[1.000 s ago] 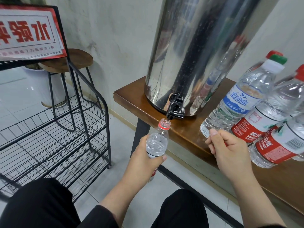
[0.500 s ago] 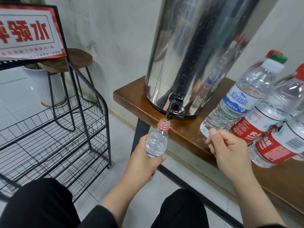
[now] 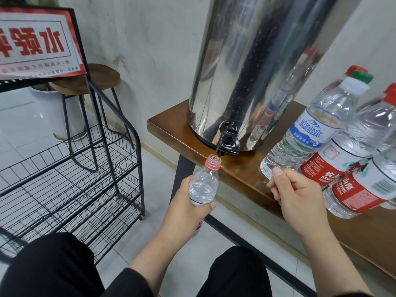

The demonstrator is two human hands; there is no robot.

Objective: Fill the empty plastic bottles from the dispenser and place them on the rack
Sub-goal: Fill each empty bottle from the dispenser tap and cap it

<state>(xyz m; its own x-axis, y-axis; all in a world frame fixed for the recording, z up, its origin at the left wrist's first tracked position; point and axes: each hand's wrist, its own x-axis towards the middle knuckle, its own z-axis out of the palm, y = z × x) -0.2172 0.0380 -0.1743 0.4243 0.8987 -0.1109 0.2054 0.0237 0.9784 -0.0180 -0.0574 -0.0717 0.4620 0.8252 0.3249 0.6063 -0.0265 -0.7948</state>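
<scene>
You're gripping the uncapped bottle [image 3: 203, 185] in your left hand [image 3: 184, 209], tilting its mouth just under the black tap [image 3: 227, 142] to catch flow. Your right hand [image 3: 297, 196] is closing on something red, unclear what.

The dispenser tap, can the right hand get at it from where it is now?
Probably yes. The right hand sits loosely closed at the table edge, and the black tap lies up and to its left with bare wood between. The capped bottles stand off to the right, and the left hand stays below the spout.
</scene>
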